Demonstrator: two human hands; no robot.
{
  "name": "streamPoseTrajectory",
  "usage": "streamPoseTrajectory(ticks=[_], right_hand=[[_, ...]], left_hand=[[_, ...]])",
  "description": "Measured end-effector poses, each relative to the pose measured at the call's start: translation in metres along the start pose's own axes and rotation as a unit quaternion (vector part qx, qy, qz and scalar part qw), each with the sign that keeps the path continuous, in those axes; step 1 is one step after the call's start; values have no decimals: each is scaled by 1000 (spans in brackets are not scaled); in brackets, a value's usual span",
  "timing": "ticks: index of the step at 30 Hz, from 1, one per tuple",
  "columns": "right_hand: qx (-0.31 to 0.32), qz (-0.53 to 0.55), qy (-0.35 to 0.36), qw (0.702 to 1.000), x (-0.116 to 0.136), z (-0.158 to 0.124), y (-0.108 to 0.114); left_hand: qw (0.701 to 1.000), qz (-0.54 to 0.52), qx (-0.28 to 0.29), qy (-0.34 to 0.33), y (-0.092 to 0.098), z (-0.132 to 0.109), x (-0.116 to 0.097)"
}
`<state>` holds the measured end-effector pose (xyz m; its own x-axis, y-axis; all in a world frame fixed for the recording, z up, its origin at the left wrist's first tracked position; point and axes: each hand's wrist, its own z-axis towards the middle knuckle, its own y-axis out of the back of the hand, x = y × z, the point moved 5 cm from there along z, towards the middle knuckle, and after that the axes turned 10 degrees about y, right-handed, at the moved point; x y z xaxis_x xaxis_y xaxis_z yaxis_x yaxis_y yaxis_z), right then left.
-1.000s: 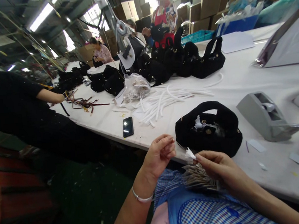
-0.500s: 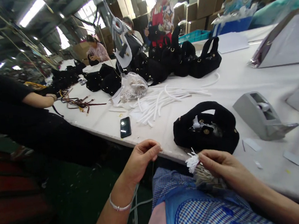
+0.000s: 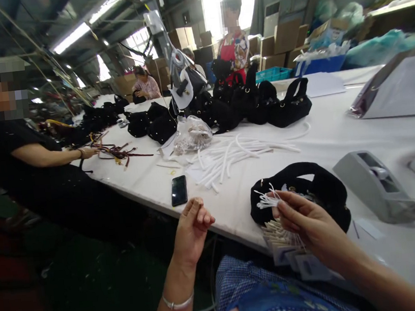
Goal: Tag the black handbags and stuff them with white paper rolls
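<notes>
My right hand (image 3: 300,215) pinches a bundle of white strings (image 3: 267,200), whose loose ends fan out past the fingertips. Below the fingers hangs a stack of pale hang tags (image 3: 288,251) on those strings. Behind this hand, partly covered by it, a black handbag (image 3: 329,187) lies on the table with its handle up. My left hand (image 3: 194,221) is at the table's front edge, apart from the right one. Its thumb and fingers are pressed together, and whatever may be between them is too small to make out. A phone (image 3: 179,190) lies just beyond it.
White tubes (image 3: 230,155) and a clear plastic bag (image 3: 192,135) lie mid-table before a row of black bags (image 3: 225,111). A grey tape dispenser (image 3: 377,182) stands right. At left a co-worker's hand (image 3: 89,152) touches brown straps (image 3: 125,151). Other people stand behind.
My right hand has lifted the strings and hang tags, so the tags show more. My left hand has turned upward, fingers curled. The view has tilted up; the co-worker's hand reaches the straps.
</notes>
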<state>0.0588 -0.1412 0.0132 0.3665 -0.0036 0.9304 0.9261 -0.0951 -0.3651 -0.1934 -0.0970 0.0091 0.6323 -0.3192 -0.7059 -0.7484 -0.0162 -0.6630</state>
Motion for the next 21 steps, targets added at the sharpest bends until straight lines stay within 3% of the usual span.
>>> streamPoseTrajectory(ticks=[2,5,8,11,17,21], right_hand=[[20,-5,7,1000,12,13,-13],[50,21,14,998,28,37,-41],[92,64,8,994,27,71,-73],[119,83,-43,988,-1,115,-103],[115,-19,-129,985,-87,207,-139],[103,-106,-127,981,-121,263,-149]], left_hand=[[988,148,-32,-32,17,5,-9],[941,319,-101,-48,55,18,-6],[913,364,-169,-76,96,26,4],[915,345,-193,-84,121,28,16],[927,321,-182,-72,131,36,30],[927,334,-160,-59,124,61,41]])
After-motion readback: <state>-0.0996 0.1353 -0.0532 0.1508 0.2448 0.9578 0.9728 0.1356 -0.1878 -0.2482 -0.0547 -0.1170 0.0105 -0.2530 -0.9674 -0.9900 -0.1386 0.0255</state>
